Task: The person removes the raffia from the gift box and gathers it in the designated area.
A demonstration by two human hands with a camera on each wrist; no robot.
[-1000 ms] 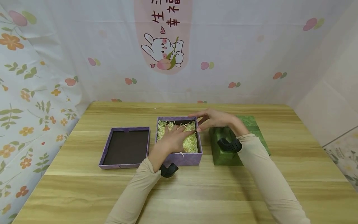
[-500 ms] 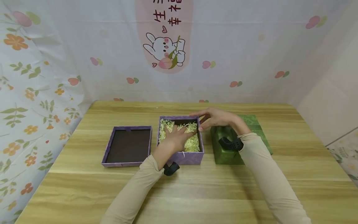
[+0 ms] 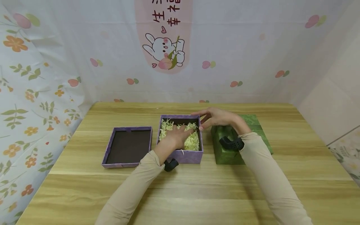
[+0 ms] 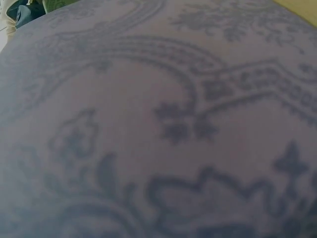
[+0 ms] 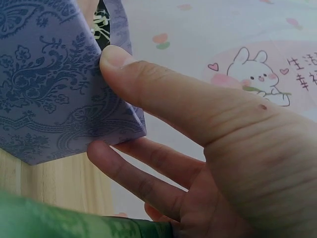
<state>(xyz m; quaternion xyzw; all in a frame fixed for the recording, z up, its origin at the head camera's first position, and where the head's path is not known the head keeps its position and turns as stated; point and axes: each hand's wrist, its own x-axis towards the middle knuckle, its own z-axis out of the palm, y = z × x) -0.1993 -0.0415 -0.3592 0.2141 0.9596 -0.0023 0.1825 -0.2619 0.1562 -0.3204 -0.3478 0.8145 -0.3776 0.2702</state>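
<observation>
A purple gift box (image 3: 187,156) with a blue floral pattern stands in the middle of the head view, partly filled with pale yellow shredded paper (image 3: 192,142). My left hand (image 3: 175,137) reaches in over the near rim and presses into the shreds; its fingertips are buried there. With thumb and fingers round the far right corner, my right hand (image 3: 216,118) holds the box. The right wrist view shows the thumb (image 5: 143,82) against the patterned side and a fingertip at the lower edge. In the left wrist view the box wall (image 4: 148,109) fills nearly everything, and no hand shows.
A shallow purple lid (image 3: 129,147) with a dark inside lies left of the box. Just to the right, partly under my right forearm, stands a green box (image 3: 228,157). A wooden table (image 3: 202,193) carries everything, with a printed cloth (image 3: 244,56) behind.
My left fingers have sunk deeper into the shreds and bunched closer, having been spread wide. The purple box has shifted slightly away from me. My right hand keeps nearly the same place.
</observation>
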